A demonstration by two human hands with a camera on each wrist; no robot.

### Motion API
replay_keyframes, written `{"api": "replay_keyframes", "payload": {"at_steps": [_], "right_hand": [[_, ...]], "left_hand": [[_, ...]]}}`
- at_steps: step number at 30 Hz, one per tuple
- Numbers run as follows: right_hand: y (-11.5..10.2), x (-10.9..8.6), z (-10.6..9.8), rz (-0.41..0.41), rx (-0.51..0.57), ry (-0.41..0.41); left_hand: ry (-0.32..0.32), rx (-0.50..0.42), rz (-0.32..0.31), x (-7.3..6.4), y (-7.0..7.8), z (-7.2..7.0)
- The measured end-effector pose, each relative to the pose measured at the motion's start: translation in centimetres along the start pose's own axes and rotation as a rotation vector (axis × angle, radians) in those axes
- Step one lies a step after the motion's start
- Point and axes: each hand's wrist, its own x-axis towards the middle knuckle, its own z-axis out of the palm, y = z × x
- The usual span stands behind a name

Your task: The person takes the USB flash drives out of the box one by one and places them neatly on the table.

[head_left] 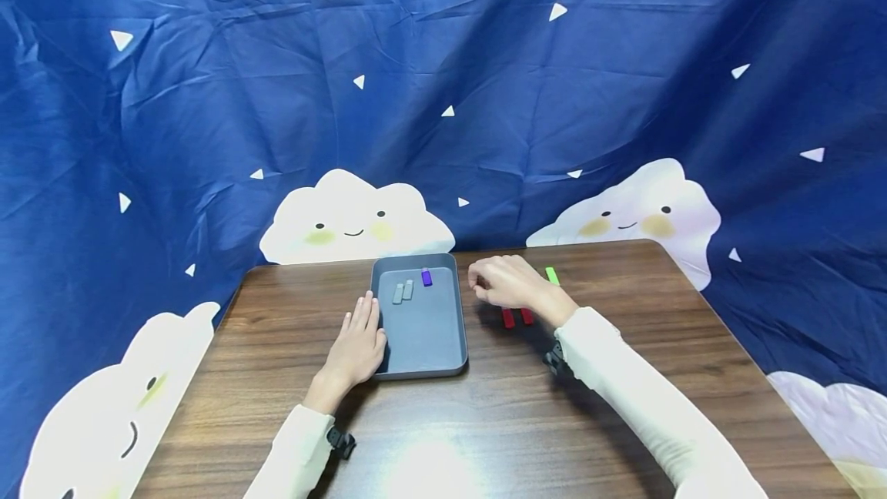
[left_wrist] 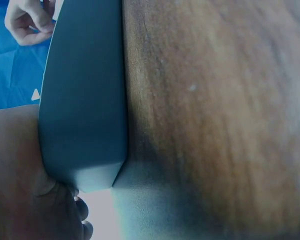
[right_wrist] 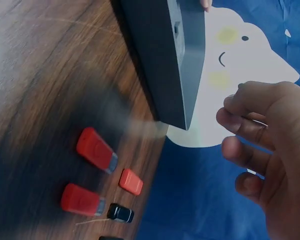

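Fingers [head_left: 363, 316] of left hand [head_left: 356, 349] rest straight on rim of grey rectangular tray [head_left: 424, 341] bearing purple oblong stick [head_left: 426, 277]; right hand [head_left: 509, 282], loosely curled, empty, hangs near red oblong sticks [right_wrist: 94, 150].

The shallow grey tray [head_left: 424, 341] lay flat, holding two pale sticks [head_left: 407, 290] and one purple stick [head_left: 426, 278]; red sticks [head_left: 508, 319] lay rightward, outside it.
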Motion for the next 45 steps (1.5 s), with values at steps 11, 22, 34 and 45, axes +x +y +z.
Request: {"api": "replay_keyframes", "payload": {"at_steps": [11, 22, 34, 45], "right_hand": [[-1.2, 1.5, 0.0, 0.014, 0.032, -0.001], [-2.0, 3.1, 0.3, 0.019, 0.030, -0.017], [-3.3, 4.8, 1.1, 0.035, 0.073, -0.030], [-3.9, 6.2, 1.7, 0.075, 0.099, -0.067]], "left_hand": [[-0.004, 0.018, -0.006, 0.0, 0.2, -0.1], [-0.012, 0.038, -0.013, 0.1, 0.1, -0.1], [0.002, 0.035, 0.005, 0.1, -0.2, 0.3], [0.016, -0.010, 0.008, -0.2, 0.2, 0.1]]}}
